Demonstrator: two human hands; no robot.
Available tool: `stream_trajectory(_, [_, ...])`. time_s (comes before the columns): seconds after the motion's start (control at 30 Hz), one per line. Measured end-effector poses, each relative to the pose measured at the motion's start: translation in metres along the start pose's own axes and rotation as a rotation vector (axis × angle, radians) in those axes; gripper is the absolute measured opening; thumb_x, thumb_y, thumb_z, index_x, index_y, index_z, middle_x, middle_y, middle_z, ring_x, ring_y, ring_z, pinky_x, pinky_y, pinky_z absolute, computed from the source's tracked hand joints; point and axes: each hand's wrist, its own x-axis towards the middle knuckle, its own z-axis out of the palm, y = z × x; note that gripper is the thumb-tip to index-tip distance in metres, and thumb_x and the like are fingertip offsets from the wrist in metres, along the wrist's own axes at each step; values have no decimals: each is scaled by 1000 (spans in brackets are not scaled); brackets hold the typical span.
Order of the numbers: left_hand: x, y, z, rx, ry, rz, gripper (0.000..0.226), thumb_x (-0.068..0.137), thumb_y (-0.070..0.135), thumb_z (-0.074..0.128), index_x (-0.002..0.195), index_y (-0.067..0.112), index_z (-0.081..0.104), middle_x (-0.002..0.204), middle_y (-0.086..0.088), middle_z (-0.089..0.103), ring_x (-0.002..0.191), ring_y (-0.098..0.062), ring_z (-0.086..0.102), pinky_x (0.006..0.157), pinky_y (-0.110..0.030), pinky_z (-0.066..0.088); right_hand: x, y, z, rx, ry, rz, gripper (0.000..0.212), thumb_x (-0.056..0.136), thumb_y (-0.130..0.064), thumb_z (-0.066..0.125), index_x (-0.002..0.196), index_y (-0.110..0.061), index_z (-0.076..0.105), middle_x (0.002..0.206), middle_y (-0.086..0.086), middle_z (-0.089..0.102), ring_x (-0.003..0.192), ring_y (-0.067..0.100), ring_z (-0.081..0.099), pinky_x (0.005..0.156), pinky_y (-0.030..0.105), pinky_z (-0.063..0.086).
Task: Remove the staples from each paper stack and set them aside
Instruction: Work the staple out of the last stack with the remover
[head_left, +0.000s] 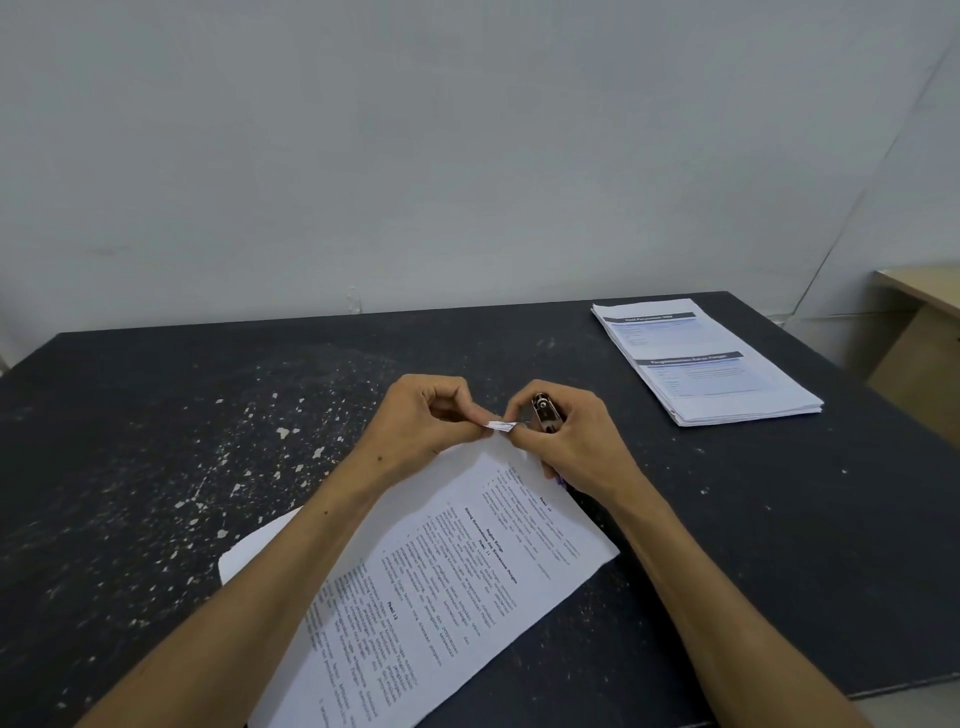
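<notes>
So nearest the camera you've got the printed paper stack (447, 587) lying on the black table (156, 467), long axis running diagonally from bottom-left up to its far corner, right where both hands meet. Left hand (421, 415) is pinching that corner, folded over a bit, between thumb and fingers. Right hand (566, 441) is curled around a small metal staple remover (545, 413), and its fingertips are right up against the same corner from the right side. I'd guess the staple sits in that pinched corner, but it's too small to actually see. Further back on the right, well apart, sits another paper pile (701, 358).
</notes>
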Motion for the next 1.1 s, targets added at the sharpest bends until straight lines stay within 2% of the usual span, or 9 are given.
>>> stream_trajectory(0.13, [2, -1, 1, 66, 12, 1, 11, 83, 6, 84, 90, 6, 75, 87, 0, 79, 86, -16, 77, 84, -29, 62, -2, 1, 5, -20, 42, -39, 12, 90, -8, 77, 89, -18, 71, 74, -17, 64, 46, 10, 57, 43, 19, 48])
stream_trajectory(0.3, [-1, -5, 1, 49, 11, -34, 10, 85, 11, 83, 91, 10, 75, 88, 0, 78, 85, -18, 76, 83, -27, 62, -3, 4, 10, -43, 53, -47, 9, 91, -13, 78, 93, -19, 72, 85, -9, 68, 54, 7, 60, 46, 20, 51])
stream_trajectory(0.7, [-2, -6, -2, 39, -49, -64, 10, 88, 18, 80, 97, 14, 77, 95, 1, 78, 91, -18, 75, 89, -30, 61, -3, 10, 12, -67, 47, -24, 5, 93, -17, 77, 93, -17, 72, 85, -2, 69, 52, 9, 59, 45, 20, 50])
stream_trajectory(0.8, [-1, -6, -2, 64, -22, -91, 10, 90, 24, 79, 97, 16, 78, 94, 2, 79, 90, -15, 76, 84, -30, 62, -2, 9, 10, -36, 44, 24, 8, 92, -23, 79, 96, -19, 73, 83, -3, 71, 49, 9, 59, 46, 23, 51])
stream_trajectory(0.9, [2, -6, -5, 34, 101, -239, 8, 92, 31, 78, 92, 24, 81, 92, 6, 80, 87, -14, 76, 80, -32, 60, 3, 7, 3, 43, 89, 162, 15, 90, -29, 80, 101, -22, 73, 74, 4, 69, 48, 16, 58, 48, 28, 52])
stream_trajectory(1.0, [7, -8, -15, -126, 172, -512, 10, 92, 32, 77, 92, 24, 83, 92, 3, 81, 88, -21, 78, 80, -36, 62, 9, 9, -7, 54, 138, 367, 24, 99, -38, 66, 91, -15, 67, 66, 1, 66, 49, 15, 61, 55, 28, 50])
stream_trajectory(1.1, [6, -13, -29, -245, 174, -764, 13, 91, 32, 78, 99, 22, 80, 92, -4, 81, 89, -28, 78, 79, -42, 63, 14, 20, -16, -24, 64, 533, 32, 105, -35, 56, 86, -10, 64, 64, 1, 68, 55, 14, 66, 65, 36, 52])
